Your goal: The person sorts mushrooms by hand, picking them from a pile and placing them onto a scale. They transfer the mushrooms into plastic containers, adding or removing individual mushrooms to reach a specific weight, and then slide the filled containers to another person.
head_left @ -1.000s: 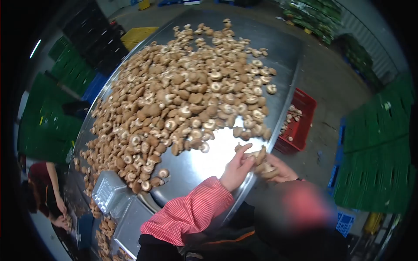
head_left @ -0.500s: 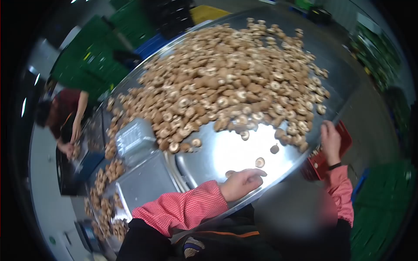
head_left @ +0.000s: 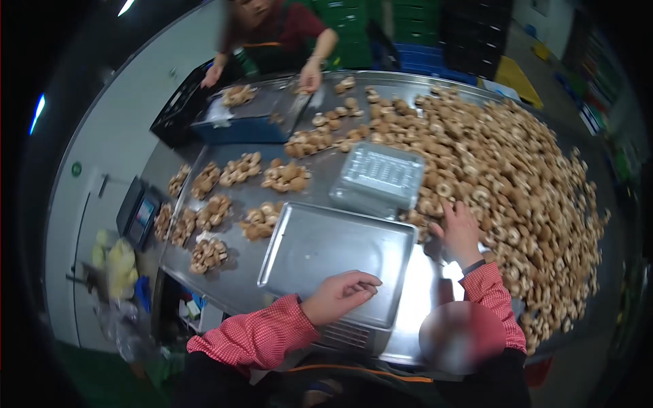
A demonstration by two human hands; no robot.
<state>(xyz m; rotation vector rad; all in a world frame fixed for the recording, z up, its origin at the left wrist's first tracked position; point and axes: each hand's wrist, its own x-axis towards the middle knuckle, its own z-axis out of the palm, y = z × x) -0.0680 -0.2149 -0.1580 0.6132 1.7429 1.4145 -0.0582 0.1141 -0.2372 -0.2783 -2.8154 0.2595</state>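
My left hand [head_left: 340, 294] rests on the near edge of a flat steel tray [head_left: 320, 251], fingers loosely curled, holding nothing. My right hand [head_left: 460, 230] reaches into the edge of a big heap of brown mushrooms [head_left: 517, 177] on the steel table [head_left: 422, 279], fingers spread on them; I cannot tell whether it grips any. A stack of clear plastic punnets [head_left: 379, 177] lies upside down just beyond the tray.
Small piles of mushrooms [head_left: 231, 197] sit in rows at the left. Another person [head_left: 272, 30] in a dark red top works at the far end over a blue crate [head_left: 238, 126]. A scale [head_left: 139, 214] stands at the left table edge. Stacked crates [head_left: 435, 34] line the back.
My view has swung left from the mushroom heap to the tray and small piles. My left hand moved onto the tray; my right hand came from the table's right edge to the heap.
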